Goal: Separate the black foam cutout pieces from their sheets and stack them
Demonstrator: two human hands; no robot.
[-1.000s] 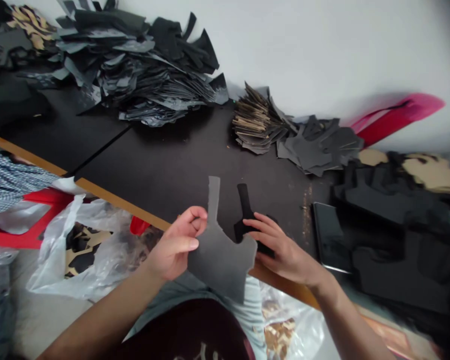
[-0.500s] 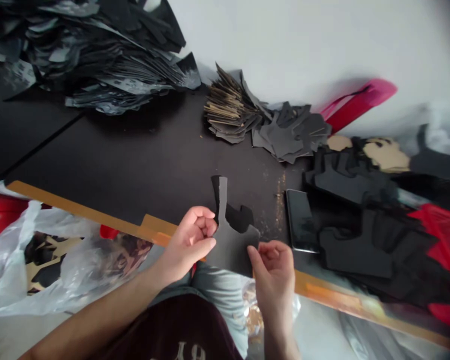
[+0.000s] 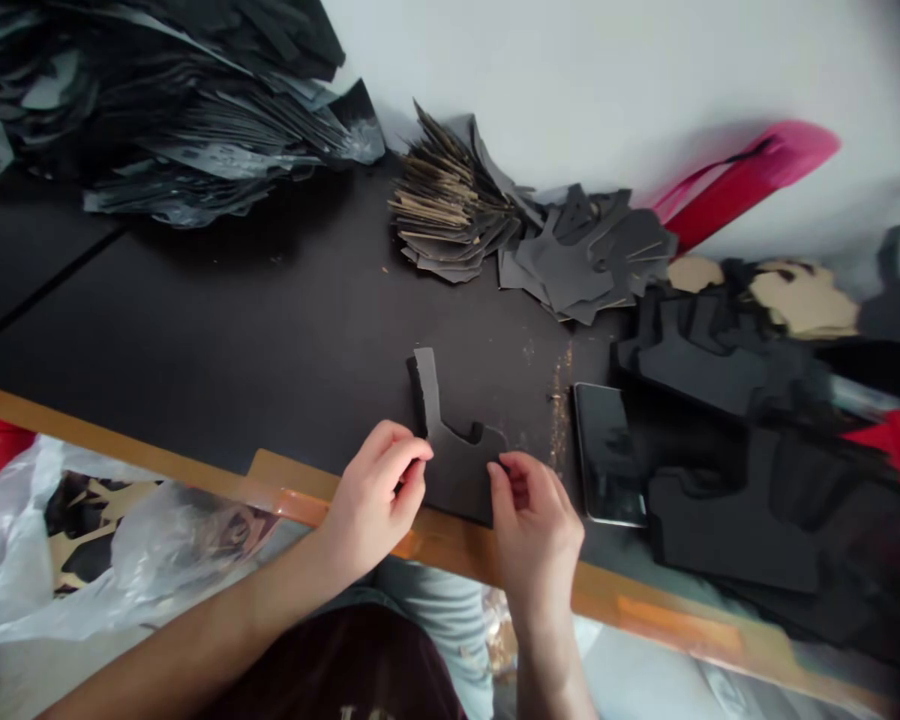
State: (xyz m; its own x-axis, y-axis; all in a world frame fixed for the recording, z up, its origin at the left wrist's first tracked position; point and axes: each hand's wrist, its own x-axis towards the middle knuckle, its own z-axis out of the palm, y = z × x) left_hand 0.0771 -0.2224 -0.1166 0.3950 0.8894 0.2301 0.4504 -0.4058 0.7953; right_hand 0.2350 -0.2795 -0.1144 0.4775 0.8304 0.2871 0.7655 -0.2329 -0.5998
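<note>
Both hands pinch a dark grey cut-out sheet (image 3: 459,478) with a narrow upright arm and a hooked notch, low over the front of the black table (image 3: 285,330). My left hand (image 3: 382,490) is closed at its left edge, thumb against forefinger. At the right edge my right hand (image 3: 534,510) is closed, its thumb on top. A second dark layer shows behind the sheet along the arm; whether the two are joined I cannot tell. Right of my right hand lies a black phone (image 3: 609,455).
Stacked grey cut-outs (image 3: 585,250) and brown-edged pieces (image 3: 450,200) stand by the wall. Black cut-outs (image 3: 735,520) are piled at the right. Plastic-wrapped sheets (image 3: 217,130) fill the far left. A pink-red object (image 3: 757,185) leans on the wall. Below the table edge hangs a plastic bag (image 3: 142,540) of scraps.
My hands have lowered the sheet towards the table, and it now lies flatter over the dark layer beneath. The left fingers have closed into a tighter pinch. The view has shifted slightly.
</note>
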